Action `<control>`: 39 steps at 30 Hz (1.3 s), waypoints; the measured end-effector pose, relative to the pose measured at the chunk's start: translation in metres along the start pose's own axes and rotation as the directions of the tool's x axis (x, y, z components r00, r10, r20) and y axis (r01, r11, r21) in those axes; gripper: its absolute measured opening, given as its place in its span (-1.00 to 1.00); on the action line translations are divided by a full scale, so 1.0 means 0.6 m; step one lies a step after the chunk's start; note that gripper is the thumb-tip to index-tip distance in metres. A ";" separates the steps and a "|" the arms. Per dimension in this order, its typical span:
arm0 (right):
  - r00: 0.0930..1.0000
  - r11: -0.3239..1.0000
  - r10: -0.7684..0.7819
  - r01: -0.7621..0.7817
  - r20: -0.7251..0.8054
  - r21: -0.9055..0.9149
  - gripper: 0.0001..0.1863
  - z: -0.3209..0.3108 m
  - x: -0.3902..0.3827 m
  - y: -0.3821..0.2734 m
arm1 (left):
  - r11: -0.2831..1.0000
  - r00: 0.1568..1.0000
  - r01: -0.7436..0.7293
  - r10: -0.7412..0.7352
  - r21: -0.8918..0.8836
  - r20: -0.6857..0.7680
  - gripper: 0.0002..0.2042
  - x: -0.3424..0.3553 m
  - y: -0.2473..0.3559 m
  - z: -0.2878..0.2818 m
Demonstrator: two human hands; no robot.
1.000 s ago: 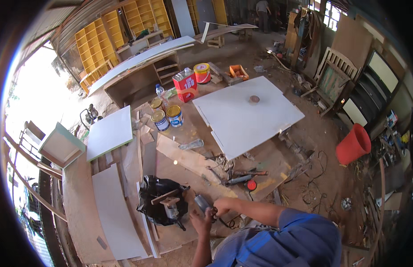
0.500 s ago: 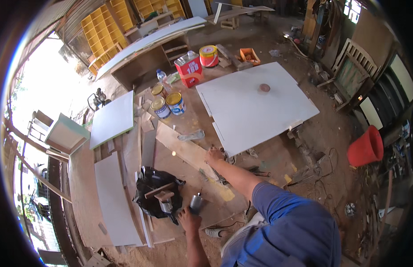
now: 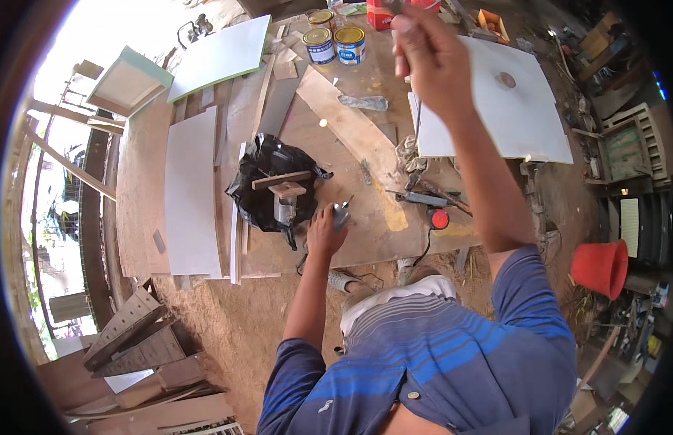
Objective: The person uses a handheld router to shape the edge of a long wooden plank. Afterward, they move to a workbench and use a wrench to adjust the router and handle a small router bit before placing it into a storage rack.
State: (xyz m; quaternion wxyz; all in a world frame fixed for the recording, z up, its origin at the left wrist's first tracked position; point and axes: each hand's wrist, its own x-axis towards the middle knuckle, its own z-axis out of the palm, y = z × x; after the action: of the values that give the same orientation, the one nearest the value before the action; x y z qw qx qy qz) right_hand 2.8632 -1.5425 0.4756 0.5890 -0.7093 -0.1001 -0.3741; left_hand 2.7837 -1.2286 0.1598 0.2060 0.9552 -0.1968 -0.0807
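Note:
My left hand (image 3: pixel 324 233) is closed around the body of a small grey power tool (image 3: pixel 341 214) on the workbench. A thin shaft sticks out of its far end, and my fingers hide the rest. Beside it lies a black plastic bag (image 3: pixel 260 163) bearing a wooden stick (image 3: pixel 281 180) and a metal piece with a wooden top (image 3: pixel 286 203). My right hand (image 3: pixel 436 61) is raised above the white panel (image 3: pixel 489 94), its fingers pinched on something dark that I cannot make out. A round brown disc (image 3: pixel 507 80) rests on that panel.
Tins (image 3: pixel 349 46) stand at the back of the bench, near a red can (image 3: pixel 380 14). White boards (image 3: pixel 191 192) and wood strips lie to the left. Near the front edge are a tool with a red round end (image 3: pixel 439 219) and a rag (image 3: pixel 407 154). A red bucket (image 3: pixel 600 268) stands at right.
My right hand has left the bench near the panel's corner and risen high. My left hand stays at the grey tool, which has turned slightly. The view has shifted down towards my body.

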 end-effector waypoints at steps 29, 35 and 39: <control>0.750 0.635 0.646 -0.427 0.140 -0.644 -0.86 0.128 -0.611 0.244 | 0.945 0.996 -0.058 0.078 -0.321 0.049 -0.50 0.041 -0.006 0.021; 0.730 0.607 0.668 -0.417 0.148 -0.677 -0.84 0.150 -0.613 0.245 | 0.939 0.998 -0.048 0.057 -0.340 0.014 -0.55 0.035 0.011 0.015; 0.714 0.585 0.683 -0.410 0.153 -0.700 -0.81 0.159 -0.597 0.227 | 0.965 0.987 -0.162 0.155 -0.208 -0.050 -0.61 0.029 0.008 0.015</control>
State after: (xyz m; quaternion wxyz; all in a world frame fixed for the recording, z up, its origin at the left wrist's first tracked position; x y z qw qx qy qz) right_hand 2.7314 -1.3881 0.1372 0.3743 -0.9168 0.1374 -0.0233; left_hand 2.7956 -1.2429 0.1522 0.3151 0.9104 -0.2593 -0.0685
